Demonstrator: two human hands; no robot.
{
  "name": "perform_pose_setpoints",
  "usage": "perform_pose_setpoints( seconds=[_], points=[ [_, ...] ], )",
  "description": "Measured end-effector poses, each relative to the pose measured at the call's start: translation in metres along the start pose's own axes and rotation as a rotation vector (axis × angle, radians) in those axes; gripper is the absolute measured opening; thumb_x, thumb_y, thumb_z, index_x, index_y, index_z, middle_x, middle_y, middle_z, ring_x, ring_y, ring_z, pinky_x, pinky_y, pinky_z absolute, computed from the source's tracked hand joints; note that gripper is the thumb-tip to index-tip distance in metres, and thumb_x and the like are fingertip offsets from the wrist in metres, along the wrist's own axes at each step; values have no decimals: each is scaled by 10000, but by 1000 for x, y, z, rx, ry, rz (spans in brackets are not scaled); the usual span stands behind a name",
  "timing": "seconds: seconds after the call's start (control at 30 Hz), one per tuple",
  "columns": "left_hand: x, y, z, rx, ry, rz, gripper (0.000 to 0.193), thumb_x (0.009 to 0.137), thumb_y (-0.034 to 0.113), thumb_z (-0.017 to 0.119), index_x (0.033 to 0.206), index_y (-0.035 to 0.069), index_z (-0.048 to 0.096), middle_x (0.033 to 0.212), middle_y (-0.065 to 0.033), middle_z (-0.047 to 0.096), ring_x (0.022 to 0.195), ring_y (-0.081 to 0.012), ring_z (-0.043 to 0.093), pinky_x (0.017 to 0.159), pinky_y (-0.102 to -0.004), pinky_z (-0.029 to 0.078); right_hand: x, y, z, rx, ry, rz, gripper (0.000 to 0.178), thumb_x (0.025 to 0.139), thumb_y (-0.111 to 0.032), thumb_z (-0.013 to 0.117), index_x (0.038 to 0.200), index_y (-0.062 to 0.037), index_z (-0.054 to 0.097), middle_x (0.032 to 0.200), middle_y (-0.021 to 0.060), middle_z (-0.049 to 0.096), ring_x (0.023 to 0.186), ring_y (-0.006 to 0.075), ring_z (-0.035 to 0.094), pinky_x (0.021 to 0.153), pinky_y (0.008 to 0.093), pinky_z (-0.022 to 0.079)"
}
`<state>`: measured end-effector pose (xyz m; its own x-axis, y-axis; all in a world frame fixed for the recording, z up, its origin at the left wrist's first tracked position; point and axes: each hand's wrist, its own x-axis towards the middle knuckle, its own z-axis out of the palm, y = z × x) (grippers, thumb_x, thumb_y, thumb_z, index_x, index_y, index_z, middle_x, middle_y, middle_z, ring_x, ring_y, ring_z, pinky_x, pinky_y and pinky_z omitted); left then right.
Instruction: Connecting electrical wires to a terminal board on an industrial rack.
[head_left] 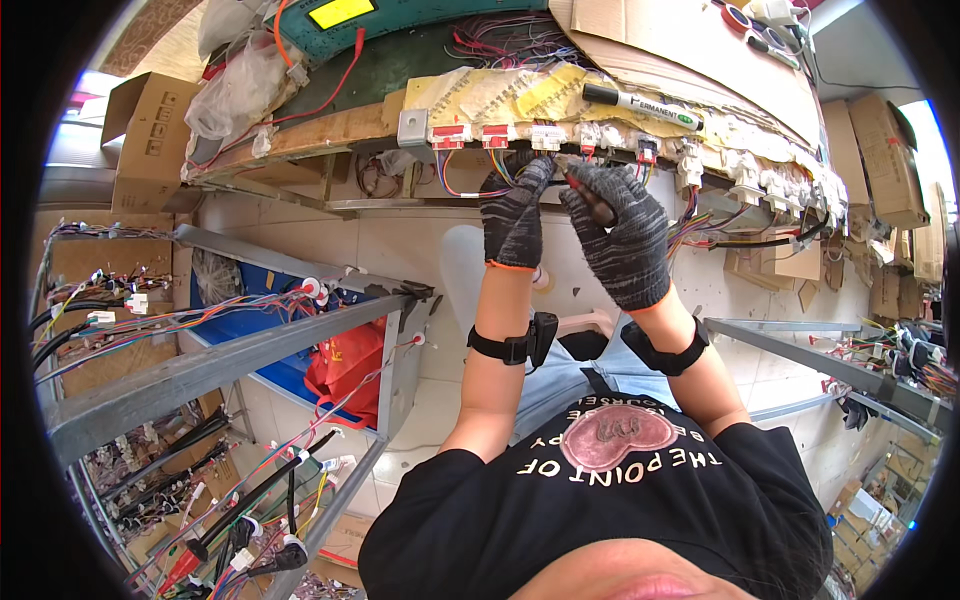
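My left hand [517, 215], in a grey-black knit glove, is at the front edge of the workbench, just below a white connector [545, 137]. Its fingers are closed on thin coloured wires [497, 172], which hang from a red-and-white connector [496, 136]. Close by on the right, my right hand [628, 235] wears a matching glove. Its thumb and fingers are pinched together below the small connectors [588, 135]; what lies between them is too small to make out. Another red-and-white connector [451, 137] sits to the left, with wires running down from it.
A black-and-white marker [645, 107] rests on yellowed paper [480, 92] along the bench edge. More white connectors [745, 185] line the right. Metal rails [230, 365] with hanging wire harnesses stand at the left, over a blue bin [270, 300] and a red bag [345, 370]. Cardboard boxes [150, 140] flank the bench.
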<state>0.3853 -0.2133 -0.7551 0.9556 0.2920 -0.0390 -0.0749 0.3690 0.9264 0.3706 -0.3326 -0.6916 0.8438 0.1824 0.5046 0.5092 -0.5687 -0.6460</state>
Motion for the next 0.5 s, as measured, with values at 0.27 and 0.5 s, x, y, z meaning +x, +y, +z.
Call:
perform_pose_setpoints(
  seconds=[0.27, 0.5],
  points=[
    [0, 13, 11, 3, 128, -228, 165, 807, 102, 588, 936, 10, 634, 854, -20, 636, 766, -103, 560, 720, -257, 442, 4, -6, -7, 6, 18, -41, 244, 743, -39, 662, 984, -32, 620, 839, 137, 622, 723, 256, 606, 649, 316, 480],
    [-6, 18, 14, -152, 170, -301, 150, 818, 82, 589, 944, 13, 632, 864, -14, 631, 762, -97, 555, 719, -250, 443, 0, -5, -9, -7, 38, -67, 244, 735, -24, 663, 976, -26, 619, 834, 137, 625, 715, 254, 609, 646, 308, 484]
  ],
)
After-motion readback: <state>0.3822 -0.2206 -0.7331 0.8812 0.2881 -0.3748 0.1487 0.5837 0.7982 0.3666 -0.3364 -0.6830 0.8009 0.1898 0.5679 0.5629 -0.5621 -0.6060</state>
